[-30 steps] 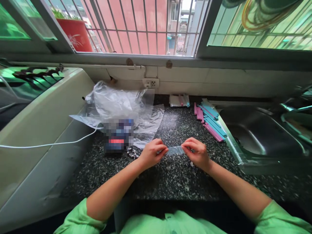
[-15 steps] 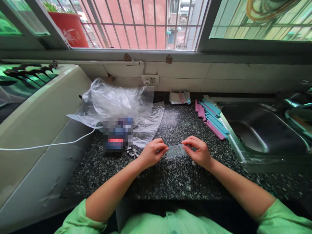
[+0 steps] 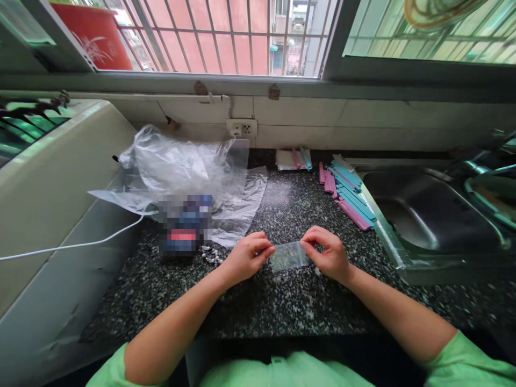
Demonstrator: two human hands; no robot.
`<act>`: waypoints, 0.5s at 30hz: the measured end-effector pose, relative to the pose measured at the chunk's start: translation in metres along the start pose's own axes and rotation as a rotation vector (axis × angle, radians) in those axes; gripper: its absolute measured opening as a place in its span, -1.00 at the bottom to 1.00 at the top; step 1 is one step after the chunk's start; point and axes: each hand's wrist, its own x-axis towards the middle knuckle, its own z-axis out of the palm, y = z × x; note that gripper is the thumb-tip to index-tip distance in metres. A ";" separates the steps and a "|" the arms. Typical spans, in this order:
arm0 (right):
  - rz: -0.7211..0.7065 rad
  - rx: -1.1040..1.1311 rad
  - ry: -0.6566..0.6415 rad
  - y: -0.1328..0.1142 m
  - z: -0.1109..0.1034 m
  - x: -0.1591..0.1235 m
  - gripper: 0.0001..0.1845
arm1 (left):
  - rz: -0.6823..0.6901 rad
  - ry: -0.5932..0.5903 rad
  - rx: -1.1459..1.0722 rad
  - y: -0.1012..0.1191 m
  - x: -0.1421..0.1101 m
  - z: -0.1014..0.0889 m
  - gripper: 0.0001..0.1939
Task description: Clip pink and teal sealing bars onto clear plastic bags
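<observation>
Stretched between my two hands is a small clear plastic bag (image 3: 288,256), held just over the dark speckled countertop (image 3: 278,312). My left hand (image 3: 246,257) pinches its left end between thumb and fingers. At the right end, my right hand (image 3: 327,252) grips the bag's edge in a closed pinch. Left of my left hand lies a string of black and white beads (image 3: 210,255). Pink and blue flat strips (image 3: 350,196) lie in a loose pile beyond my right hand.
A large heap of clear plastic bags (image 3: 173,166) fills the back left, with a blurred-out object (image 3: 183,226) before it. A white cable (image 3: 80,244) runs left. Small packs (image 3: 292,159) lie near the wall. The steel sink (image 3: 427,215) is at right.
The plastic bag now lies flatter and shows more of its face between my hands. My left hand has shifted slightly; both hands keep their pinch. The view has turned a little.
</observation>
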 end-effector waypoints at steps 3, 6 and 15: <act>0.015 0.034 -0.016 0.001 0.001 0.000 -0.89 | -0.075 -0.017 -0.106 -0.002 0.001 -0.001 -0.73; -0.013 0.064 0.012 0.003 0.001 -0.001 -0.93 | -0.184 -0.011 -0.262 -0.005 0.002 -0.003 -0.72; -0.188 -0.004 0.030 0.003 -0.004 -0.004 -0.85 | -0.320 0.060 -0.419 -0.007 0.004 -0.010 -0.68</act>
